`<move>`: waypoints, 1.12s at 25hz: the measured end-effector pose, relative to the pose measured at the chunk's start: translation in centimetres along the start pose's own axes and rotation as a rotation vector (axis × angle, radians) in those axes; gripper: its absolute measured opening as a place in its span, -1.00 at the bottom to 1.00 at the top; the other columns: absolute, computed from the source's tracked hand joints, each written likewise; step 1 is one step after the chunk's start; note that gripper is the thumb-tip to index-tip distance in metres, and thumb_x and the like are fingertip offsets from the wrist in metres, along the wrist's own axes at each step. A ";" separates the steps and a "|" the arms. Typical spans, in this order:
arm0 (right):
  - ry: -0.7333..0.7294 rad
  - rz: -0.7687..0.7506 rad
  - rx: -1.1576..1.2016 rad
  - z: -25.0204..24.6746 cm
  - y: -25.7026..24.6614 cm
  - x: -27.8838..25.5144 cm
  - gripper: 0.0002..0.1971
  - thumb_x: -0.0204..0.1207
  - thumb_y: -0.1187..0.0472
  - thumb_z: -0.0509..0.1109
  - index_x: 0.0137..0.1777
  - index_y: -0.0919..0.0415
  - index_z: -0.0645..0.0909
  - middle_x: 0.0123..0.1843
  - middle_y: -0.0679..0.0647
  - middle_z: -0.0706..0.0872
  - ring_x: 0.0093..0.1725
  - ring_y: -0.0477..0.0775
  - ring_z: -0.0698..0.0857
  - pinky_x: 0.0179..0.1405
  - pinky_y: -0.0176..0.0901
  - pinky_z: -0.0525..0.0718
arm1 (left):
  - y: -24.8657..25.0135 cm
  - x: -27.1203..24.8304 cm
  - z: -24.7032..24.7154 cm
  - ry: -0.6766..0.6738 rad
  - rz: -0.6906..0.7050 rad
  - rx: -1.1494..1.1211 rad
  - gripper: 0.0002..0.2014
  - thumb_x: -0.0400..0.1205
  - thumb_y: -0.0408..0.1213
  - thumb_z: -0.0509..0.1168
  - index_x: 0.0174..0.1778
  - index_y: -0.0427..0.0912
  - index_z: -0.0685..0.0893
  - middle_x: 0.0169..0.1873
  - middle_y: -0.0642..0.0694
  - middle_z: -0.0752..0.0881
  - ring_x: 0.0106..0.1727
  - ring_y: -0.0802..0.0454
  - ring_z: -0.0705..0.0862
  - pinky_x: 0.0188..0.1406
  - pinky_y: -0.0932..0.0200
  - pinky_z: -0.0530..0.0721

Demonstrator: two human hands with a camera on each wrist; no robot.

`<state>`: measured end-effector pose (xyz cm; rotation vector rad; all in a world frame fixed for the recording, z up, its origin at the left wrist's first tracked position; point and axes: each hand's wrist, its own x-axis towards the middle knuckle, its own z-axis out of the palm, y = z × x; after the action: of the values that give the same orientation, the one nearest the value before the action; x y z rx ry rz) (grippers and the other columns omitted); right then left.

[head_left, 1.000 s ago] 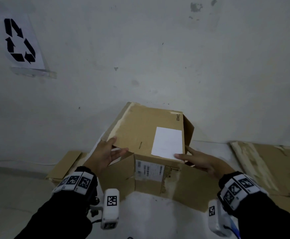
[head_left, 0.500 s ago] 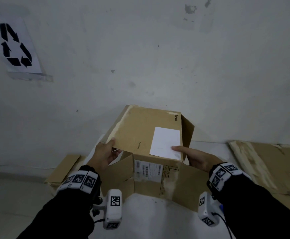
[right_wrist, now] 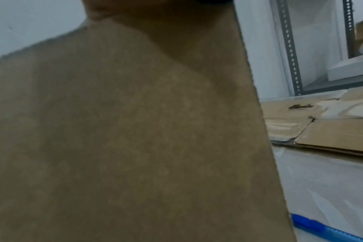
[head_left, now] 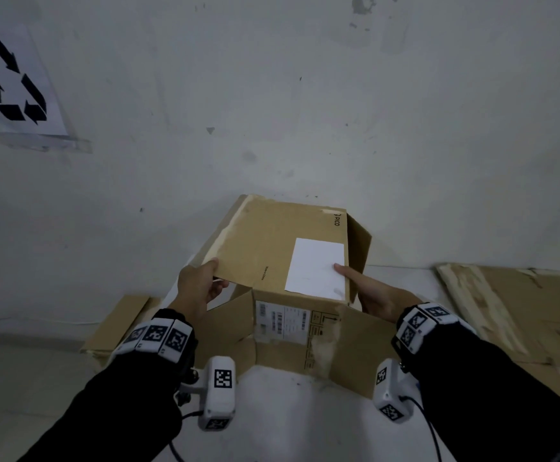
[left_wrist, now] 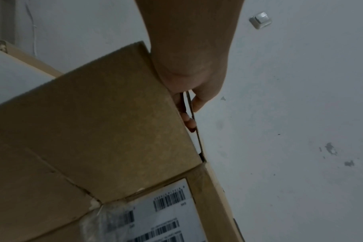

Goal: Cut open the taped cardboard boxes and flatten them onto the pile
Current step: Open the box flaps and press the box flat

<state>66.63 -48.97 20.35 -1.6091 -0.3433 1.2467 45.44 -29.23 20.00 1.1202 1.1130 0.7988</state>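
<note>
A brown cardboard box [head_left: 272,241] with a white label [head_left: 311,265] on its top panel stands on the floor against the wall. Its near side carries a barcode label [head_left: 282,321], and its flaps hang loose. My left hand [head_left: 202,285] grips the top panel's near-left corner; the left wrist view shows the left hand [left_wrist: 193,98] pinching the panel edge of the box [left_wrist: 93,122], thumb on one side and fingers on the other. My right hand [head_left: 368,291] holds the right edge, thumb on the white label and fingers hidden below. The box [right_wrist: 124,131] fills the right wrist view.
Flattened cardboard [head_left: 511,311] lies on the floor to the right, seen also in the right wrist view [right_wrist: 332,131], and another flat piece [head_left: 118,325] lies to the left. A recycling sign [head_left: 12,78] hangs on the wall. A metal rack [right_wrist: 290,49] stands far right. A blue object [right_wrist: 313,227] lies on the floor.
Both hands slid further onto the box top. The left hand closed on the near-left corner, and the right thumb moved up onto the white label.
</note>
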 end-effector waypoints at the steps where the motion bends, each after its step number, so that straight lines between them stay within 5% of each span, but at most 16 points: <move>1: 0.021 -0.002 -0.028 0.0 0.0 -0.1 -0.53 0.50 -0.23 0.32 0.20 0.14 0.56 -0.02 0.13 0.79 0.03 0.14 0.70 -0.02 0.03 0.70 | -0.1 0.1 -0.1 0.017 0.025 0.008 -0.81 0.69 -0.28 0.26 0.07 -0.37 0.56 -0.40 -0.29 0.65 -0.71 0.12 0.55 -0.70 0.39 0.54; 3: 0.055 0.022 -0.097 -0.3 0.5 0.6 -0.03 0.13 -0.46 0.46 0.48 0.10 0.43 0.34 0.15 0.63 0.33 0.23 0.58 0.35 0.21 0.54 | -0.4 0.3 -0.3 0.045 0.084 0.020 -0.80 0.67 -0.29 0.29 0.10 -0.37 0.58 -0.31 -0.29 0.68 -0.63 0.10 0.61 -0.67 0.36 0.57; 5: 0.139 0.013 -0.112 -0.5 1.3 1.0 0.20 -0.04 -0.56 0.44 0.55 0.15 0.34 0.45 0.18 0.54 0.40 0.24 0.53 0.39 0.25 0.50 | -0.6 0.4 -0.4 0.061 0.156 0.050 -0.78 0.65 -0.31 0.31 0.13 -0.37 0.61 -0.25 -0.26 0.70 -0.46 0.01 0.65 -0.63 0.34 0.59; 7: 0.488 -0.029 -0.118 -1.5 1.7 0.3 0.03 0.11 -0.47 0.49 0.37 0.35 0.46 0.28 0.23 0.65 0.13 0.22 0.64 0.07 0.15 0.69 | -0.7 0.5 -0.4 0.088 0.237 0.097 -0.79 0.63 -0.31 0.32 0.10 -0.38 0.64 -0.32 -0.19 0.69 -0.42 -0.03 0.65 -0.53 0.26 0.64; 9: 0.771 -0.121 -0.058 -3.8 1.5 -0.1 -0.23 0.20 -0.21 0.60 0.21 0.40 0.56 0.14 0.25 0.71 -0.02 0.23 0.68 -0.05 0.08 0.74 | -0.7 0.4 -0.1 0.136 0.343 0.195 -0.77 0.63 -0.28 0.30 0.09 -0.38 0.63 -0.33 -0.23 0.71 -0.42 -0.07 0.67 -0.33 0.10 0.71; 11: 0.630 -0.243 0.240 -5.2 0.2 -1.9 -0.48 0.34 0.08 0.58 0.21 0.37 0.58 0.07 0.22 0.71 -0.05 0.20 0.69 -0.21 -0.01 0.75 | -0.7 0.6 0.3 0.173 0.437 0.292 -0.74 0.65 -0.23 0.28 0.11 -0.36 0.56 -0.21 -0.30 0.74 -0.38 -0.11 0.70 -0.25 0.03 0.71; 13: 0.277 -0.332 0.482 -4.8 -1.2 -4.4 -0.63 0.39 0.19 0.52 0.15 0.27 0.58 0.03 0.21 0.66 -0.01 0.18 0.68 -0.18 -0.05 0.76 | -0.8 0.8 0.6 0.173 0.537 0.326 -0.73 0.67 -0.19 0.26 0.12 -0.34 0.51 -0.15 -0.31 0.73 -0.36 -0.14 0.72 -0.27 -0.02 0.73; 16: -0.086 -0.389 0.231 -2.8 -1.8 -5.7 -0.27 0.17 0.11 0.66 0.36 0.02 0.47 0.18 0.16 0.58 0.17 0.23 0.61 0.18 0.11 0.69 | -0.7 0.8 1.1 0.162 0.664 0.349 -0.70 0.68 -0.10 0.25 0.15 -0.27 0.47 -0.14 -0.29 0.73 -0.34 -0.20 0.74 -0.31 -0.14 0.76; 19: 0.046 -0.397 -0.437 -0.2 -1.6 -3.8 0.25 0.18 -0.06 0.68 0.63 -0.24 -0.23 0.54 0.01 0.40 0.39 0.11 0.53 0.37 0.08 0.58 | -0.7 -0.2 1.2 0.041 0.734 0.341 -0.65 0.63 -0.12 0.34 0.22 -0.21 0.45 -0.18 -0.16 0.74 -0.41 -0.03 0.74 -0.48 0.10 0.72; 21: 0.163 -0.416 -0.787 1.6 -1.7 -2.6 0.22 0.40 -0.13 0.50 0.55 -0.19 -0.57 0.56 0.09 0.39 0.34 0.19 0.60 0.36 0.02 0.56 | -0.7 -0.2 1.0 -0.158 0.704 0.512 -0.60 0.57 -0.06 0.41 0.25 -0.08 0.49 -0.10 0.03 0.72 -0.22 0.08 0.73 -0.32 0.25 0.67; 24: 0.381 -0.504 -0.916 3.5 -0.7 -1.8 -0.05 0.62 0.15 0.23 0.55 -0.21 -0.58 0.08 0.22 0.73 -0.19 0.20 0.73 -0.04 0.07 0.75 | -0.7 0.3 0.4 -0.608 0.363 0.788 -0.58 0.60 0.22 0.22 0.22 0.04 0.60 0.16 0.12 0.68 0.16 0.09 0.65 0.17 0.21 0.55; 26: 0.480 -0.514 -0.844 4.3 0.0 -2.3 -0.07 0.59 0.28 0.18 0.58 -0.21 -0.51 -0.23 0.13 0.67 -0.39 0.10 0.63 -0.28 0.03 0.72 | -0.5 0.2 -0.1 -0.722 0.262 0.764 -0.64 0.67 0.14 0.11 0.23 0.05 0.61 0.23 0.11 0.65 0.26 0.09 0.60 0.29 0.22 0.45; 28: 0.494 -0.510 -0.813 4.5 0.5 -3.2 -0.08 0.58 0.31 0.17 0.60 -0.17 -0.47 -0.31 0.06 0.60 -0.42 0.06 0.60 -0.40 -0.07 0.64 | -0.2 -0.9 -0.3 -0.724 0.311 0.774 -0.64 0.73 0.02 0.08 0.35 -0.03 0.57 0.31 0.08 0.60 0.30 0.11 0.55 0.33 0.24 0.39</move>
<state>61.33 -49.10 21.97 -2.2375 -0.9490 0.2802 44.85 -30.07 20.05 2.0589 0.6176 0.1064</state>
